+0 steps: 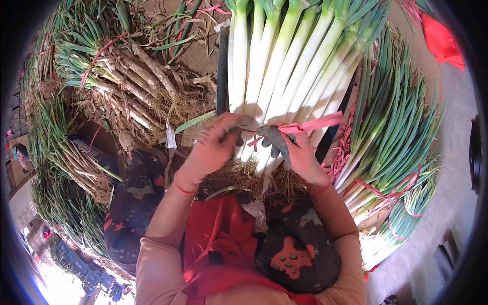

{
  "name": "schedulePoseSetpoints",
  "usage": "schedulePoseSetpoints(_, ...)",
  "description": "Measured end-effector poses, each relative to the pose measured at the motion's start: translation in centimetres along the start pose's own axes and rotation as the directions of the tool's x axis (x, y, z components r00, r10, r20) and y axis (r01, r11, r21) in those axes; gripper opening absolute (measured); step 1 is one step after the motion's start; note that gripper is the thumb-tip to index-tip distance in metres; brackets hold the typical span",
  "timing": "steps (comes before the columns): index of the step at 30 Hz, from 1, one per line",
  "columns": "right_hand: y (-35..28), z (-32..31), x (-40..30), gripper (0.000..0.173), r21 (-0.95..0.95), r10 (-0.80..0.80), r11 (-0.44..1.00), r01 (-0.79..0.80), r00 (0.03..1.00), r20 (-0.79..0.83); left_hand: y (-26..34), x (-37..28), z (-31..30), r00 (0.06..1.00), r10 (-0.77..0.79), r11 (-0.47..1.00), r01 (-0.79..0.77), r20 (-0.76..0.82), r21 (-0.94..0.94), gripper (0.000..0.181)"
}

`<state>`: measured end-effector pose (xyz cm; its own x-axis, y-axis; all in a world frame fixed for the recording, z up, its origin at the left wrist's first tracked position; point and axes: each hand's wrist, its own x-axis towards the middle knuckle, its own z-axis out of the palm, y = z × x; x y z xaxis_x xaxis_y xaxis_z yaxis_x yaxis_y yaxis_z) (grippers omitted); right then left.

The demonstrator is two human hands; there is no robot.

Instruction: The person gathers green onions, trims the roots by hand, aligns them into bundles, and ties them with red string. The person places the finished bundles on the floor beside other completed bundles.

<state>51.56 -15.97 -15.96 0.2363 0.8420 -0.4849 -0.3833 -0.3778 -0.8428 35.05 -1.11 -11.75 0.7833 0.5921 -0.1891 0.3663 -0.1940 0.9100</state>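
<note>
Large peeled green onions (pixel 280 72) with white shanks lie side by side before me in a dark-edged rack (pixel 222 72). Their trimmed root tufts (pixel 244 173) point toward my lap. Both my hands wear knit gloves with grey coated fingers. Over the lower shanks, my right hand (pixel 293 146) grips a bunch of flat pink tie strips (pixel 314 122), whose loose ends stick out to the right. My left hand (pixel 219 141) pinches a thin strand stretched across to the right fingers. The left fingertips are partly hidden behind the hand.
Unpeeled, soil-covered onions (pixel 133 84) tied with pink strip lie at the left. Cleaned green onion bundles (pixel 385 148) lie at the right, by a heap of pink strips (pixel 343 146). A red bag (pixel 442 42) is at the upper right. My apron (pixel 217 236) covers my lap.
</note>
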Motion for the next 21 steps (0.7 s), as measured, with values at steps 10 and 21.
schedulePoseSetpoints(10,-1.8,0.8,-0.9,0.017,-0.186,-0.126,0.976,0.113,0.990,-0.060,-1.5,2.0,-0.6,0.937,0.084,0.978,-0.143,0.340,0.152,0.024)
schedulePoseSetpoints(21,-0.1,1.6,-1.5,0.033,-0.814,-0.761,0.061,0.577,0.555,0.337,1.0,2.4,-0.9,0.651,-0.404,0.817,0.573,0.642,-0.067,0.041)
